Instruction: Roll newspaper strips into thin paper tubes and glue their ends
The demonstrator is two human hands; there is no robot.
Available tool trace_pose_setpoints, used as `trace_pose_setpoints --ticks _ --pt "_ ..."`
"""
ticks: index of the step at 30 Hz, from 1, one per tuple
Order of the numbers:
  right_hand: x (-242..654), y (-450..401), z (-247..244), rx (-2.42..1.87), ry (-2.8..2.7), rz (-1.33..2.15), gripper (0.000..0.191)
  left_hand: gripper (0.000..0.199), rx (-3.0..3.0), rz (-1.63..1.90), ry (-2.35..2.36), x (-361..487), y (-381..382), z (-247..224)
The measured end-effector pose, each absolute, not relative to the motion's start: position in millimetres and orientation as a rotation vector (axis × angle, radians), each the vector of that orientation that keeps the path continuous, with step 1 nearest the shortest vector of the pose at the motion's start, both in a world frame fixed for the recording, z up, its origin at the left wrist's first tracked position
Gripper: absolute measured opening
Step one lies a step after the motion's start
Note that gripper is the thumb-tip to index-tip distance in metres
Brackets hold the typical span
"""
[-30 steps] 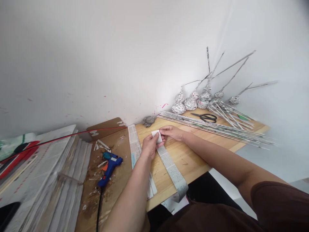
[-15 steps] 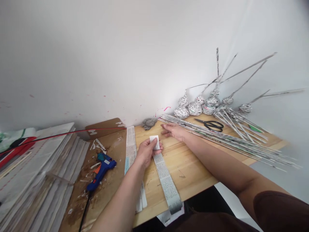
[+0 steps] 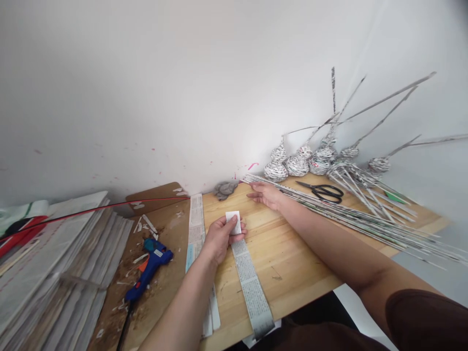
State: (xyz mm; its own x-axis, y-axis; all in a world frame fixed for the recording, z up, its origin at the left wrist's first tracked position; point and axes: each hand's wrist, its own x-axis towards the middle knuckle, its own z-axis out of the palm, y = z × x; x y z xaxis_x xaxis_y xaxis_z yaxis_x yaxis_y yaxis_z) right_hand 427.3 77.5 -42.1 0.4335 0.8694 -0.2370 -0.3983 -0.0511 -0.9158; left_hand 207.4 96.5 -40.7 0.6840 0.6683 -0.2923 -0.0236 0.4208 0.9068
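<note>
In the head view, the strip (image 3: 250, 282) is pinched at its upper end by the left hand (image 3: 224, 236) near centre, its lower end draped toward bottom centre; the right hand (image 3: 268, 196), loosely open, is held apart, up and right, beside the rods (image 3: 329, 210).

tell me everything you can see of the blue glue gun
The glue gun has a mostly blue body with a teal part at one end, a small pale label, a small red patch, and a black cord running from its lower end toward the picture's bottom edge. It lies on its side on the stained brown board, left of the wooden table top, among pale scraps, with an orange piece against it. Neither hand touches it.
</note>
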Motion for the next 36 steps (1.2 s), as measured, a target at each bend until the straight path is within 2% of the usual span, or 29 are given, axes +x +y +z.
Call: trace_pose_setpoints --ticks 9,16,27,33,36 --pt "422.7 70.5 -45.1 -1.219 -0.622 1.151 0.011 0.026 1.048 0.511 0.699 208.4 93.9 -39.5" --pt "389.5 54.2 -35.0 -1.212 -1.278 1.383 0.034 0.03 1.053 0.578 0.709 209.9 94.0 -41.5" --pt "387.8 53.6 -33.1 -1.125 -1.222 1.499 0.046 0.034 1.045 0.573 0.721 209.4 95.9 -40.6" --pt "384.5 51.5 -33.3 -1.132 -1.327 1.421 0.033 0.029 1.061 0.56 0.72 208.9 95.4 -39.2" --pt "382.4 50.7 -32.8 -1.164 -1.335 1.361 0.034 0.031 1.084 0.555 0.698 208.2 95.2 -39.2"
